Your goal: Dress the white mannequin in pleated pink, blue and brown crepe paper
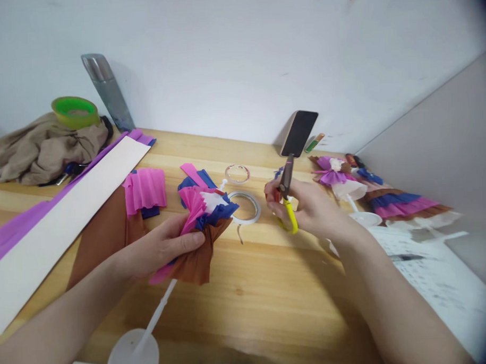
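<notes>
Far left: long white board (69,220) lying over a brown crepe sheet (99,243), with a pink crepe piece (145,190) just right of it. Next, left hand (167,245): fingers pinching the crepe paper bundle (200,258), thumb on the near side, folds in brown, blue, pink, white. Bundle sits around a tilted white stick (162,309), round base (133,348) near left, on the worktop (251,309). Tape roll (250,220) lies just right of the bundle, thinner ring (239,181) beyond it. Right hand (307,201): fingers curled around yellow-handled scissors (286,184), blades up toward the far side, well apart from the bundle; which finger is in which loop, can't tell. Phone (300,132) leans on the far wall. Far right: ruffled crepe pieces (403,205).

Handling, my judgement: keep the left pinch firm at the gather so pleats don't slip, without crushing the frills; hold blades clear of loose folds and left fingertips; steady the stick, since its tilt could twist the layers.
</notes>
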`<state>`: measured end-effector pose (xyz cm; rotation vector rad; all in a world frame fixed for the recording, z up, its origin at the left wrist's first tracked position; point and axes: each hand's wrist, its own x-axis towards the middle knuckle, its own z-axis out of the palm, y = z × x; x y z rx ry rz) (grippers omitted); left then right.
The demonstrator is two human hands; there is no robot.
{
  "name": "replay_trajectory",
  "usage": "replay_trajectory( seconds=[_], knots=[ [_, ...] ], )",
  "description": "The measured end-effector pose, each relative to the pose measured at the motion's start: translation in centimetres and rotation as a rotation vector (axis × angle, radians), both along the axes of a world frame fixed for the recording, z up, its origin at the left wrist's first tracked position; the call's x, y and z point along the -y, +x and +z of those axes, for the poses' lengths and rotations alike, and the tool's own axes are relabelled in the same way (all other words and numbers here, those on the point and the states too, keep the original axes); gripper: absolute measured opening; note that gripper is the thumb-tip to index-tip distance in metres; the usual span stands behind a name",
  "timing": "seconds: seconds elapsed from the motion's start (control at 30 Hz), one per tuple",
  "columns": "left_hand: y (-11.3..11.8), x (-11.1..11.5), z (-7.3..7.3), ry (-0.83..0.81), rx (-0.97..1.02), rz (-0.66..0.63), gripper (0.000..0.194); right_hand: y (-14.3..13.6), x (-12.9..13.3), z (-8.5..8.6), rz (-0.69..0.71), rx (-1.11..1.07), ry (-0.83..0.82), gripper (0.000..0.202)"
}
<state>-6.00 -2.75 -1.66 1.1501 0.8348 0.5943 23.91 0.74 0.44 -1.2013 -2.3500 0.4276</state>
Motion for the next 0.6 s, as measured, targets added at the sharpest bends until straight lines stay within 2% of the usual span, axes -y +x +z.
replay_trajectory(
  seconds=[0.17,0.33,0.37,0.47,0.53,0.6],
  knots=[
    [-0.22,0.03,-0.04,0.074,-0.076,-0.092,0.031,0.45,-0.22,-0.62,0.140,-0.169,0.063,0.013],
    [-0.32,-0.17,-0.35,0.106,-0.116,-0.102,0.032,0.70,-0.20,-0.45,0.194,-0.260,-0.149,0.057],
    [-0.27,-0.17,-0.31,0.107,-0.136,-0.102,0.034,0.76,-0.21,-0.37,0.200,-0.274,-0.161,0.060],
    [-0.08,-0.11,0.01,0.130,-0.215,-0.116,0.038,0.80,-0.35,-0.26,0.204,-0.299,-0.075,0.046],
    [-0.01,-0.04,0.20,0.167,-0.255,-0.145,0.038,0.64,-0.46,-0.32,0.250,-0.324,0.033,0.034],
    [-0.01,0.00,0.24,0.195,-0.284,-0.175,0.038,0.36,-0.52,-0.44,0.312,-0.350,0.112,0.031]
  ],
)
